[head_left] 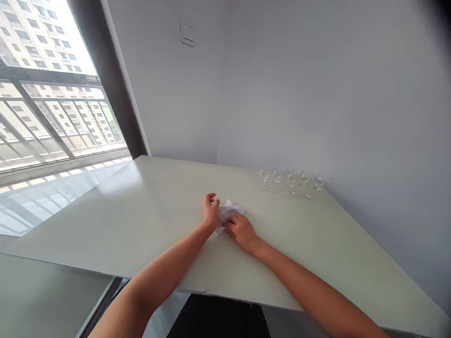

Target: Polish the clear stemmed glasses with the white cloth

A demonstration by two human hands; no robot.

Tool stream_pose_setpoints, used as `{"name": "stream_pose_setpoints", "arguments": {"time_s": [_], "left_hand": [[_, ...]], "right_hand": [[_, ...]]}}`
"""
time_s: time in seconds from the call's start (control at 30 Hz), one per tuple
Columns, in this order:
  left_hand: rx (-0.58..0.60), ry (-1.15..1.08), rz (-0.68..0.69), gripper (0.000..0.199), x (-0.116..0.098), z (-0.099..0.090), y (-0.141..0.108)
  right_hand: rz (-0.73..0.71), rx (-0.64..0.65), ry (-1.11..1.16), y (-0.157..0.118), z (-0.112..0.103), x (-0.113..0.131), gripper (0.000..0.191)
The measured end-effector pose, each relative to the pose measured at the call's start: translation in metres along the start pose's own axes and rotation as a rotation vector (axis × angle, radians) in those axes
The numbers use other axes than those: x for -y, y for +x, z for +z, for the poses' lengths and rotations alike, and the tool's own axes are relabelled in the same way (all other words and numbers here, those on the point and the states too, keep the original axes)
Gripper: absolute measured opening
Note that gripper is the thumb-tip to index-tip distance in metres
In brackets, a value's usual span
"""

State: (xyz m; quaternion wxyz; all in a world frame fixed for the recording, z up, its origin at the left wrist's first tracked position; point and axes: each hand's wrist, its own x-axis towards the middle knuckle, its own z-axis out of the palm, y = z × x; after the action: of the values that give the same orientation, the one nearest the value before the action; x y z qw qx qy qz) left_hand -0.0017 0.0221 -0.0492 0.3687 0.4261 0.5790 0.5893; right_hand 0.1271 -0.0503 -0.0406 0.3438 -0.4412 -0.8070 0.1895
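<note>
A crumpled white cloth or tissue (229,212) is between my two hands, low over the pale table (158,202). My right hand (242,231) has its fingers bent over the near right side of the cloth and grips it. On the cloth's left side, my left hand (211,210) is turned inward with its fingers curled. Whatever is in that hand, if anything, does not show. Whether the cloth wraps around some object cannot be told. Several small clear stemmed glasses (291,180) stand grouped beyond my hands, toward the back right.
Grey walls (282,94) border the table's back and right side. A light switch (187,34) is on the back wall. At left, a dark-framed window (52,117) looks out on a railing and buildings. The table's near edge (225,296) runs below my forearms.
</note>
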Motion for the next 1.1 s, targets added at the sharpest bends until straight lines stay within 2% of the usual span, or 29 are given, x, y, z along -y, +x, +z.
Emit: {"name": "stream_pose_setpoints", "arguments": {"time_s": [0.1, 0.23, 0.33, 0.43, 0.5, 0.63, 0.67, 0.73, 0.77, 0.8, 0.87, 0.93, 0.97, 1.03, 1.1], "left_hand": [[-0.069, -0.026, -0.011, 0.021, -0.007, -0.011, 0.017], [-0.107, -0.039, -0.041, 0.023, -0.012, -0.024, 0.032], [-0.106, -0.033, -0.061, 0.023, -0.012, -0.025, 0.032], [-0.096, -0.025, -0.064, 0.022, -0.01, -0.024, 0.028], [-0.104, -0.022, -0.053, 0.022, -0.008, -0.025, 0.028], [-0.182, -0.008, -0.002, 0.022, -0.014, -0.033, 0.037], [-0.211, -0.006, 0.016, 0.023, -0.018, -0.034, 0.038], [-0.247, 0.014, 0.095, 0.023, -0.026, -0.034, 0.037], [-0.218, 0.046, 0.162, 0.023, -0.029, -0.032, 0.032], [-0.139, 0.101, 0.238, 0.023, -0.031, -0.028, 0.026], [0.149, 0.282, 0.399, 0.027, -0.029, -0.016, 0.006], [0.479, 0.519, 0.511, 0.038, -0.02, -0.001, -0.016], [0.604, 0.636, 0.552, 0.044, -0.013, 0.005, -0.025], [0.783, 0.815, 0.619, 0.055, 0.001, 0.015, -0.037], [0.886, 0.907, 0.676, 0.066, 0.012, 0.023, -0.034]], "right_hand": [[0.142, -0.138, 0.091, 0.009, -0.01, -0.01, 0.029], [0.343, -0.373, 0.221, 0.014, -0.049, -0.009, 0.046], [0.437, -0.607, 0.462, 0.012, -0.084, 0.007, 0.038], [0.448, -0.724, 0.582, 0.014, -0.095, 0.026, 0.031], [0.465, -0.66, 0.622, 0.019, -0.085, 0.033, 0.032], [0.51, -0.225, 0.795, 0.026, -0.051, 0.028, 0.04], [0.522, -0.152, 0.798, 0.025, -0.046, 0.023, 0.042], [0.541, -0.138, 0.747, 0.021, -0.045, 0.01, 0.041], [0.548, -0.167, 0.709, 0.018, -0.049, 0.003, 0.039], [0.557, -0.206, 0.668, 0.014, -0.054, -0.004, 0.036], [0.585, -0.268, 0.601, 0.004, -0.065, -0.019, 0.03], [0.616, -0.299, 0.562, -0.009, -0.074, -0.032, 0.028], [0.625, -0.309, 0.556, -0.016, -0.075, -0.037, 0.028], [0.644, -0.322, 0.56, -0.029, -0.075, -0.045, 0.029], [0.683, -0.339, 0.57, -0.04, -0.071, -0.051, 0.031]]}}
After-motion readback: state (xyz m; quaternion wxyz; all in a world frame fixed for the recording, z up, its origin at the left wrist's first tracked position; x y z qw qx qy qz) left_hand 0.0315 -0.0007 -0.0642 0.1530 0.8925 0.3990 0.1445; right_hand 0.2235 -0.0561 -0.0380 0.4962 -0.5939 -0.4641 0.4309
